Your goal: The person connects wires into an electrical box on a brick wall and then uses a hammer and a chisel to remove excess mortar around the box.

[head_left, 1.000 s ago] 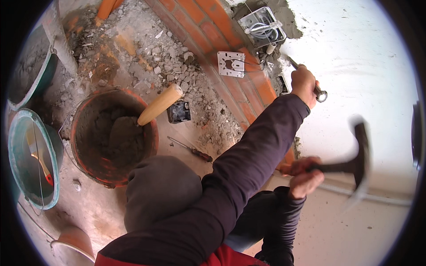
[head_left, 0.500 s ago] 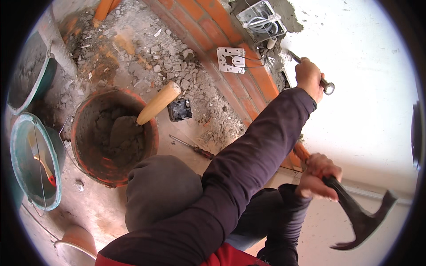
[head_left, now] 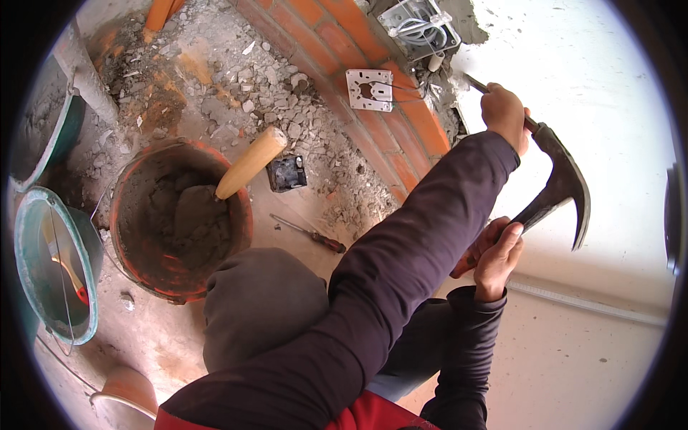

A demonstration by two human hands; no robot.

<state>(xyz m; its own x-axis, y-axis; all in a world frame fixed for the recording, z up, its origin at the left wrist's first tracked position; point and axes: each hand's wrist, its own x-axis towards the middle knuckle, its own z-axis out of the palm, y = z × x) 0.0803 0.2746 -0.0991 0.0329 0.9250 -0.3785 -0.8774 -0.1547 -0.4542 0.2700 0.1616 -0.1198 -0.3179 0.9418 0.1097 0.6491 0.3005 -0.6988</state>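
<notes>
My left hand (head_left: pixel 504 115) grips a metal chisel (head_left: pixel 474 82) angled at the broken plaster beside the wall box (head_left: pixel 419 29), which holds coiled grey cable. My right hand (head_left: pixel 494 258) holds the handle of a claw hammer (head_left: pixel 555 183), whose head is raised to the chisel's outer end; whether they touch, I cannot tell. A white mounting plate (head_left: pixel 370 89) with wires lies over the brickwork (head_left: pixel 337 43), left of my left hand.
An orange bucket (head_left: pixel 125 215) holds mortar and a wooden-handled trowel (head_left: pixel 251 161). Beside it are a black box (head_left: pixel 287 174), a screwdriver (head_left: pixel 322 239) and rubble (head_left: pixel 272 100). A teal bucket (head_left: pixel 86 308) with a brush, another bucket (head_left: pixel 61 136) and a pink bucket (head_left: pixel 125 387) line the left.
The hammer has swung up from low on the right to the chisel's end, with my right hand moving down and left since half a second ago. My left hand has shifted slightly upward.
</notes>
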